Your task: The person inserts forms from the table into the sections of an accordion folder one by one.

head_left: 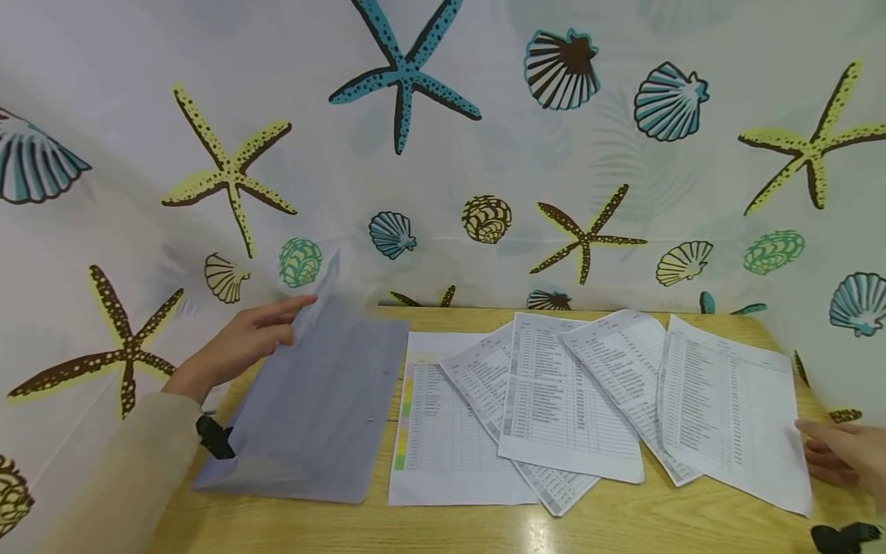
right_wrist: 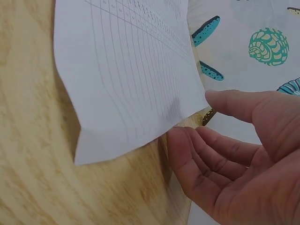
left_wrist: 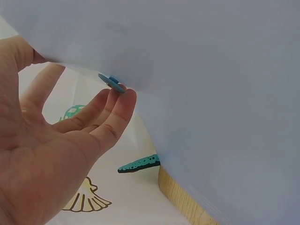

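Note:
A translucent blue-grey plastic folder [head_left: 325, 400] lies on the left of the table with its flap raised. My left hand [head_left: 256, 335] holds that flap near its edge. In the left wrist view, several fingertips touch a blue snap button [left_wrist: 112, 83] on the flap, and the thumb tip is hidden behind the plastic. At the far right is a printed sheet [head_left: 734, 415] with a list of rows. My right hand [head_left: 841, 454] is at its right edge, thumb and fingers apart. In the right wrist view, the fingertips [right_wrist: 178, 138] are right at the sheet's edge, with the thumb above them.
Between the folder and the right sheet, several printed pages overlap: a form with a coloured left strip [head_left: 450, 431], a list page [head_left: 567, 392] and another list page [head_left: 633, 377]. The wooden table [head_left: 443, 531] backs onto a white curtain [head_left: 443, 185] with shells and starfish.

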### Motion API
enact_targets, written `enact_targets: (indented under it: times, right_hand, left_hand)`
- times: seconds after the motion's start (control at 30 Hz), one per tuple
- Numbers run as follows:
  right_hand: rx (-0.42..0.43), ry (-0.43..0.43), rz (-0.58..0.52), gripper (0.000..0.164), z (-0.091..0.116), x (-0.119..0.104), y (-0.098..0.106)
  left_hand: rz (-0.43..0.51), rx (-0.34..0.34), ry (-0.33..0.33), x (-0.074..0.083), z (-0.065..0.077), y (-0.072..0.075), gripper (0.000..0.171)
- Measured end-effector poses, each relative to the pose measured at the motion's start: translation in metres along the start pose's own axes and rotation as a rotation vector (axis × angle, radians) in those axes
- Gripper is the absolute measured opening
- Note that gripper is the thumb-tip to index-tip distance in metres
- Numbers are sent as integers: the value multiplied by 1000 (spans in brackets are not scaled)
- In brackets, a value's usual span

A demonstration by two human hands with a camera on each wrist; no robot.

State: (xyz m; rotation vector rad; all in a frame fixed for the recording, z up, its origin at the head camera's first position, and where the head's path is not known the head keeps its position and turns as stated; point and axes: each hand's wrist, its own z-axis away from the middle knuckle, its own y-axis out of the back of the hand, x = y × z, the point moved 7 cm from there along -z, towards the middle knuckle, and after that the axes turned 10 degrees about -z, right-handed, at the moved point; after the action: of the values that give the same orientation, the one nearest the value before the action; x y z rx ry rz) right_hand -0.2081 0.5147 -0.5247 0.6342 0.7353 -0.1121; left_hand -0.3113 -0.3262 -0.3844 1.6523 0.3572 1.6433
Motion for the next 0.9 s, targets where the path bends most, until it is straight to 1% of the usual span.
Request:
enact_targets:
  times: [0.13, 0.27, 0.4, 0.5, 0.6, 0.77, 0.9]
  right_hand:
    - [5, -7, 2, 74, 5, -4, -3]
    - [37, 3, 18, 69, -3, -3, -5]
    - [69, 52, 48, 60, -13, -4, -5]
    - [88, 90, 73, 50, -15, -5, -5]
    - [109, 104, 77, 40, -15, -4, -6]
    - [153, 110, 52, 31, -17, -4, -6]
    - [141, 104, 12, 30, -22, -3, -3]
  left_hand:
    - [-23, 8, 5, 0, 1, 0, 63]
    - [-30, 17, 1, 1, 2, 1, 63]
    - [-24, 23, -3, 1, 3, 1, 65]
    - [-25, 27, -5, 1, 2, 1, 66]
    - [-32, 34, -8, 1, 1, 1, 67]
    - [-29, 35, -5, 1, -1, 1, 67]
    - [-16, 27, -7, 1, -1, 0, 67]
